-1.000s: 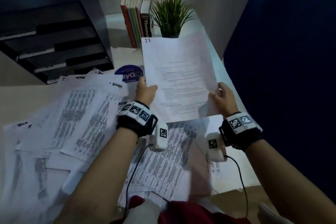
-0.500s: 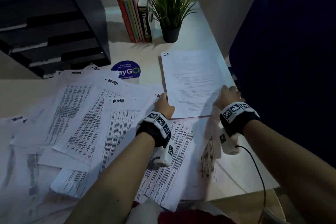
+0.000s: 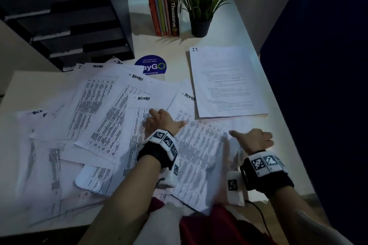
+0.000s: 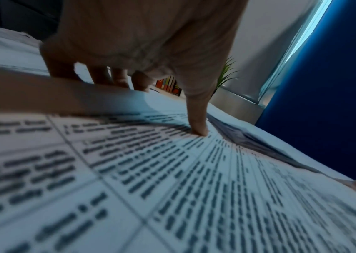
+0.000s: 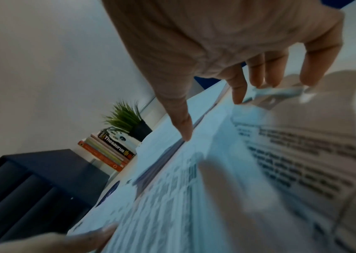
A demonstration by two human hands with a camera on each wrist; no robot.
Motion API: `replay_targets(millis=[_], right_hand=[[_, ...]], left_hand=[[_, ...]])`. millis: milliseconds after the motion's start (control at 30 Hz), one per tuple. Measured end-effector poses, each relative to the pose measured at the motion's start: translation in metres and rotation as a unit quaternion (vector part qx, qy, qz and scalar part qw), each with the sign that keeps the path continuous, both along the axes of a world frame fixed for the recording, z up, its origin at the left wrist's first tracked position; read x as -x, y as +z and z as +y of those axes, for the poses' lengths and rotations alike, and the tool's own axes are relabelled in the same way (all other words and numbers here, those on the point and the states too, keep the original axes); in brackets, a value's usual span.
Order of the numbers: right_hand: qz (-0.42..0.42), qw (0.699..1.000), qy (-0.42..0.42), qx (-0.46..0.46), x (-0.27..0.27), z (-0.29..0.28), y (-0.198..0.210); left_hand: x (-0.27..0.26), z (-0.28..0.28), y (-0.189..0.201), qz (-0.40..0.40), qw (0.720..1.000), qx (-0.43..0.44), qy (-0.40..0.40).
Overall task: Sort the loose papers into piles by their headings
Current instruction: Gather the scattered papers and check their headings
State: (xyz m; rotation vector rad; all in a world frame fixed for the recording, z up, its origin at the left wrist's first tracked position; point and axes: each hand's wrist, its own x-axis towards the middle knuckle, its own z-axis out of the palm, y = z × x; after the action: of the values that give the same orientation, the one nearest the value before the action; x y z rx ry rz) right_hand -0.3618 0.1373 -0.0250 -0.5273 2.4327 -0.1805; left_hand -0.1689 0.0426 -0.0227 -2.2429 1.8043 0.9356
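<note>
A white desk (image 3: 235,32) fills the frame. Loose papers (image 3: 83,117) sprawl across its left and centre; the I.T. pile (image 3: 227,81) lies centre right. Left hand (image 3: 162,120) presses spread fingers on a sheet; right hand (image 3: 253,140) hovers relaxed, lower right.

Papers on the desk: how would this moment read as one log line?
I.T. sheet: laid apart on desk | left hand: fingers on ADMIN papers | right hand: reaching for table sheet
</note>
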Motion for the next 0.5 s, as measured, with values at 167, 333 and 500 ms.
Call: replay_targets(millis=[167, 333, 500], right_hand=[[-0.08, 0.995, 0.006, 0.064, -0.031, 0.001, 0.002], [-0.165, 0.978, -0.043, 0.118, -0.06, 0.013, -0.001], [-0.226, 0.952, -0.07, 0.194, -0.074, 0.033, 0.016]], left_hand=[[-0.016, 0.001, -0.005, 0.14, 0.99, 0.011, 0.019], [-0.059, 0.002, 0.002, 0.169, 0.981, 0.031, 0.09], [-0.113, -0.002, 0.01, 0.033, 0.985, 0.065, 0.158]])
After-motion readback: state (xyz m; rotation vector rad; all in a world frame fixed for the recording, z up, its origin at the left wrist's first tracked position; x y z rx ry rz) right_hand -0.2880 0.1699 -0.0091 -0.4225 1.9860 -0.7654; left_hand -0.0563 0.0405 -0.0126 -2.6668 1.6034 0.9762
